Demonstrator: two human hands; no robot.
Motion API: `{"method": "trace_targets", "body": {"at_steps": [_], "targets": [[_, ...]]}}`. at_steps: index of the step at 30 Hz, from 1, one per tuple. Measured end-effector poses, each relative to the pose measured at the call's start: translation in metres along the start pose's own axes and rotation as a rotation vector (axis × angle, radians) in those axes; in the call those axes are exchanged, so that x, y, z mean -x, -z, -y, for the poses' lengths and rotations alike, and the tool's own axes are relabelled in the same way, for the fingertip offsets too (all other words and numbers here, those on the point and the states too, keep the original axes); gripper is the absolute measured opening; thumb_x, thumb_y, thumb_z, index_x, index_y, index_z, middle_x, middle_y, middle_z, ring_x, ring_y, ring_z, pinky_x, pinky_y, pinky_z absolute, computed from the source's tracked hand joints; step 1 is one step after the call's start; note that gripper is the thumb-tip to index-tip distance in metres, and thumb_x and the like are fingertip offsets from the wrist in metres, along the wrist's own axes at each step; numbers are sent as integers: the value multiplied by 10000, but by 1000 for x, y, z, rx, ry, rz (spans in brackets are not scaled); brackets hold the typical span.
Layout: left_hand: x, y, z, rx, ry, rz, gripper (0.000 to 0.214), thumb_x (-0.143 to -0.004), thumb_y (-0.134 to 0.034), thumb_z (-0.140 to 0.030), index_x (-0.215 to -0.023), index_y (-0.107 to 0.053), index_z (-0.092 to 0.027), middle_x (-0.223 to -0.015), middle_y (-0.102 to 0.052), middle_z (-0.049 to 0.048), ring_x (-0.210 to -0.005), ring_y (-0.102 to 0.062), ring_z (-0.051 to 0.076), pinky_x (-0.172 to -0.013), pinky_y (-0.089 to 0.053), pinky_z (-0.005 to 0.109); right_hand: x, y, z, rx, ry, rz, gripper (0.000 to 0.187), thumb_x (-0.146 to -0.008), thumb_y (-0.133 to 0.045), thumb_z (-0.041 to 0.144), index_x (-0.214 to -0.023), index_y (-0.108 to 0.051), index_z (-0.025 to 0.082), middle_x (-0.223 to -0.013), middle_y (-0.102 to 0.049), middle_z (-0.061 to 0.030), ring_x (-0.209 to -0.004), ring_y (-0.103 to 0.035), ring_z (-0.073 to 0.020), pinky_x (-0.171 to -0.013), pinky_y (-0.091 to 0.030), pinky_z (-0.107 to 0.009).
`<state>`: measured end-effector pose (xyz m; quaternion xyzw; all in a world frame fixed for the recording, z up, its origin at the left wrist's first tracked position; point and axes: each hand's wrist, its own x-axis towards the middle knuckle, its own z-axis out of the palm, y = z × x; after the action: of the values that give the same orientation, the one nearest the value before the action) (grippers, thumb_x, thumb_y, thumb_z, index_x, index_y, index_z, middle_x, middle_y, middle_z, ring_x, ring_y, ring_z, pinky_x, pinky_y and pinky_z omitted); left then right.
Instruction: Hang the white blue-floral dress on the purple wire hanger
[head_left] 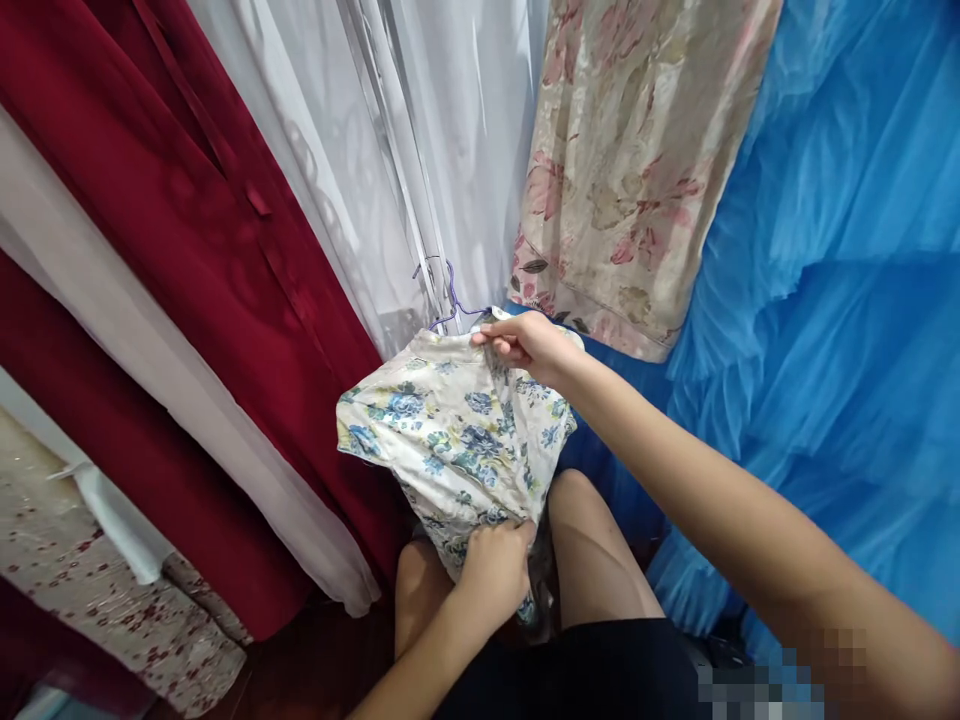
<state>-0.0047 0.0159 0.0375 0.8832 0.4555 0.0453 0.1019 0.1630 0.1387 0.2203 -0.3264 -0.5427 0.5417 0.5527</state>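
Hanging red fabric [217, 230] and blue tulle [862, 400] suggest a clothing shop or wardrobe.

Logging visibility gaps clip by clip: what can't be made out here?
Head view:
Purple hanger: lower part hidden by the floral top.
Floral top: lower end obscured by the left hand and folds.
Left hand: fingertips mostly hidden by the hand itself.
Blue fabric: cut off by the right edge.
Bottom-right patch: pixelated.
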Motion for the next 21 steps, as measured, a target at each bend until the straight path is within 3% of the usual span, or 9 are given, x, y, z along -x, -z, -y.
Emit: {"method": "trace_targets", "body": {"at_steps": [3,6,8,9,11,13,16,18,21], "targets": [[-7,27,21,209,-24,-117,110,-885,-585,-200,-887,-693,-221,-891,-737,54,-845,-695,242,-750,-496,324,9,-10,-1,82,18,0,161,-777,-625,222,-733,-705,90,-461,-512,10,-416,-292,-71,-420,-172,-247],[-23,83,37,462,6,-559,251,-973,-536,-292,-1198,-636,-247,-922,-732,33,-833,-684,192,-788,-516,310,22,-16,-6,143,72,2,200,-797,-611,257,-656,-668,126,-450,-526,3,-422,-360,-80,-434,-197,-238],[-39,125,41,513,-65,-835,399,-1004,-495,-297,-1399,-515,-241,-933,-722,35,-833,-678,179,-810,-520,314,26,-19,-7,195,94,20,229,-809,-606,280,-633,-653,141,-443,-518,10,-425,-386,-81,-448,-210,-237],[-47,144,42,477,-136,-891,394,-1005,-496,-288,-1394,-531,-235,-964,-719,40,-854,-674,177,-823,-518,316,27,-19,-7,225,110,33,238,-818,-604,294,-642,-658,143,-439,-505,19,-427,-387,-80,-458,-218,-238],[-63,171,39,343,-250,-897,255,-995,-517,-271,-1186,-675,-212,-970,-718,40,-882,-659,180,-856,-505,323,26,-18,-11,297,168,36,255,-839,-596,320,-676,-674,140,-439,-461,43,-433,-361,-78,-477,-227,-243],[-74,183,34,219,-305,-876,198,-985,-535,-259,-964,-718,-186,-919,-709,35,-866,-641,179,-847,-492,315,24,-16,-23,395,250,-8,271,-855,-579,331,-694,-678,137,-467,-434,54,-453,-333,-78,-494,-229,-249],[-80,185,40,182,-286,-960,199,-986,-535,-259,-910,-696,-170,-898,-695,30,-863,-630,166,-834,-476,289,22,-10,-54,607,306,-110,273,-858,-555,302,-666,-667,143,-498,-457,38,-485,-351,-94,-512,-238,-263],[-81,188,63,272,-198,-1134,202,-983,-542,-292,-922,-684,-163,-909,-693,32,-879,-629,161,-839,-473,275,22,-6,-78,716,262,-123,278,-850,-544,283,-631,-654,153,-488,-470,27,-488,-370,-105,-516,-243,-270],[-81,193,127,569,50,-1411,211,-955,-556,-330,-907,-654,-149,-879,-672,28,-858,-620,147,-823,-481,253,29,-1,-103,714,158,-86,273,-819,-539,283,-594,-635,163,-472,-447,32,-475,-366,-107,-503,-235,-267]]}}
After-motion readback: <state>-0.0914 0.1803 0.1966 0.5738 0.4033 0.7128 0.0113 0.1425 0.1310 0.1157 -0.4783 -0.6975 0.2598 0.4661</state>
